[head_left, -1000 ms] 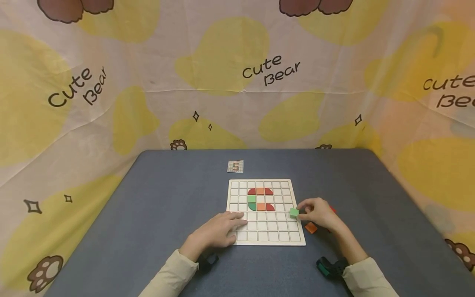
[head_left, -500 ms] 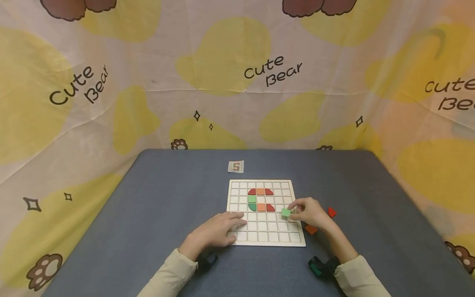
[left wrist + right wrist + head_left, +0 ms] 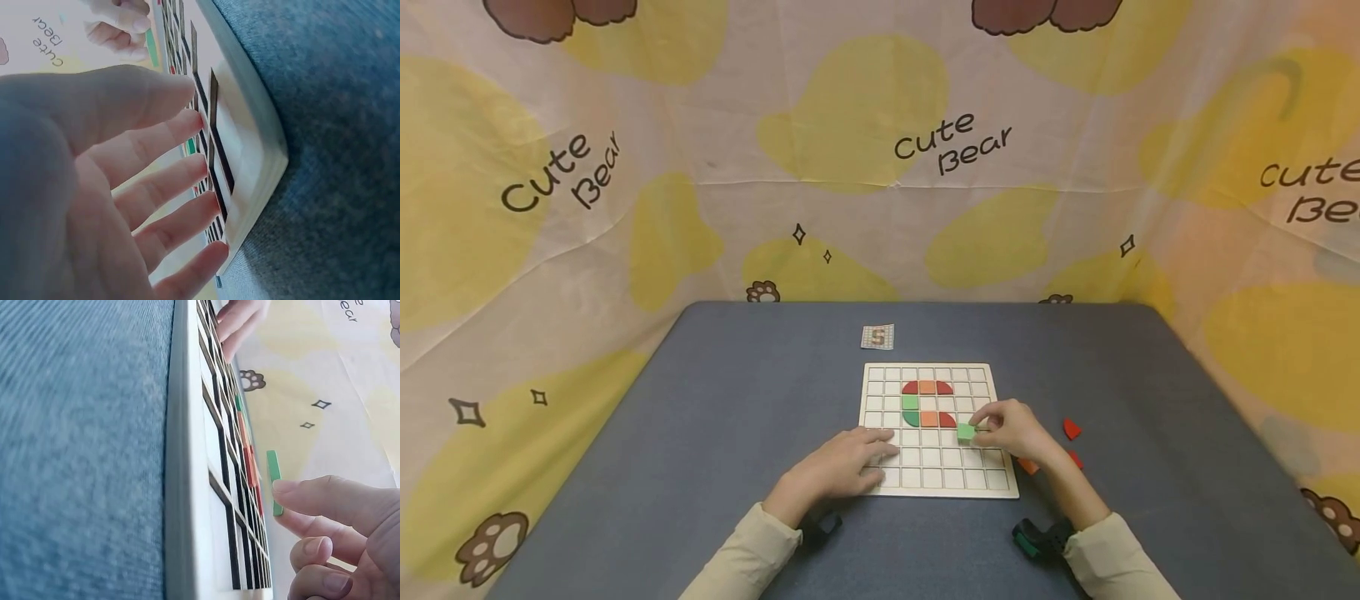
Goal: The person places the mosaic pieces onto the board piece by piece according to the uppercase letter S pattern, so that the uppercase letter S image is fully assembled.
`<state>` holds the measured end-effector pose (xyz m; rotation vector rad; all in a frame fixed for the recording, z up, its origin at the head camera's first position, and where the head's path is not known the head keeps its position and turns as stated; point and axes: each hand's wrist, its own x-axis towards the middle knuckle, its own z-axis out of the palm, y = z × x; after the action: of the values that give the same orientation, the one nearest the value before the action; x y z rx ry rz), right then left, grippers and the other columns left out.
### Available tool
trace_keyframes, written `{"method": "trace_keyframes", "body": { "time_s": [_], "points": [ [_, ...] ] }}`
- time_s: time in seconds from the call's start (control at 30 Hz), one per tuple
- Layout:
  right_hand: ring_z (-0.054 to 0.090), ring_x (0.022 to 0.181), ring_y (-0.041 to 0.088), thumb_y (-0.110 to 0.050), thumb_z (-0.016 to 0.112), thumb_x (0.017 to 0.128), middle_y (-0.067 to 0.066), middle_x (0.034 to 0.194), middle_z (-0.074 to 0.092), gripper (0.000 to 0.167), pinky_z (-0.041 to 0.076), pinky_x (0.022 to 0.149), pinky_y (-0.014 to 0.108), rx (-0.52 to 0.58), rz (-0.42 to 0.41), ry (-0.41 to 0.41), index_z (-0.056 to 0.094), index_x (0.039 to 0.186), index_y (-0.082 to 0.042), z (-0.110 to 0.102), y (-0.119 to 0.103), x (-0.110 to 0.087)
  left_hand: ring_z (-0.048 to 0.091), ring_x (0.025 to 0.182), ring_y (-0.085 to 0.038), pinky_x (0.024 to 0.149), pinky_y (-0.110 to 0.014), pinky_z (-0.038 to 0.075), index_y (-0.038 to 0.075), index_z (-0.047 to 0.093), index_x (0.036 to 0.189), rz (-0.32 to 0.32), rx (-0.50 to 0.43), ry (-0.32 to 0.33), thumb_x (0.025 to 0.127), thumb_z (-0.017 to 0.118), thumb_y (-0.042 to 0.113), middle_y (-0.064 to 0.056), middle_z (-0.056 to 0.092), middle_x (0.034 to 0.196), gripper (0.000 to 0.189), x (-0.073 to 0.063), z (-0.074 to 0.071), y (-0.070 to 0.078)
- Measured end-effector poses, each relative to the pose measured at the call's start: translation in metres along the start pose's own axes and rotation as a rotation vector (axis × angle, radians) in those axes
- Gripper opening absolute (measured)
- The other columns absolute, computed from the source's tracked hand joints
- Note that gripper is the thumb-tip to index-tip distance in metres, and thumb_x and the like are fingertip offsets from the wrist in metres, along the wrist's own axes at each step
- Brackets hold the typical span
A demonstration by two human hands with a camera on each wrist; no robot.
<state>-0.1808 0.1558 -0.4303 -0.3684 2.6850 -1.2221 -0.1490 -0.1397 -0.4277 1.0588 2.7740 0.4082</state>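
Note:
My right hand (image 3: pixel 1013 428) pinches a light green square tile (image 3: pixel 966 432) between thumb and fingers, just above the right part of the white grid board (image 3: pixel 951 478). In the right wrist view the green tile (image 3: pixel 275 483) is on edge to the camera, apart from the board. Fingers extended, my left hand (image 3: pixel 842 465) rests on the board's left edge; the left wrist view shows its fingertips (image 3: pixel 194 164) on the grid. Red, orange and green pieces sit in the upper cells, among them a green square (image 3: pixel 910 402) and an orange square (image 3: pixel 928 419).
Loose red pieces (image 3: pixel 1071 429) lie on the table right of the board, and an orange tile (image 3: pixel 1027 466) is partly covered by the right wrist. Behind the board lies a small patterned card (image 3: pixel 877 337). A printed curtain (image 3: pixel 850 167) hangs behind the table.
The right hand has moved left over the board with the green tile, from its right edge inward. Red pieces at the right have come into view. The left hand stays put.

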Motion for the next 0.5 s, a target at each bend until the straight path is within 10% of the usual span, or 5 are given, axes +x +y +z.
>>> {"method": "trace_keyframes", "body": {
  "time_s": [0.5],
  "points": [
    [0.037,0.057,0.009,-0.004,0.079,0.073,-0.004,0.059,0.042,0.021,0.032,0.053,0.021,-0.009,0.001,-0.011,0.073,0.092,0.001,0.012,-0.011,0.004,0.051,0.132,-0.025,0.108,-0.047,0.043,0.013,0.062,0.127,-0.014,-0.01,0.007,0.087,0.061,0.017,-0.006,0.054,0.143,0.04,-0.001,-0.001,0.001]
  ]
}}
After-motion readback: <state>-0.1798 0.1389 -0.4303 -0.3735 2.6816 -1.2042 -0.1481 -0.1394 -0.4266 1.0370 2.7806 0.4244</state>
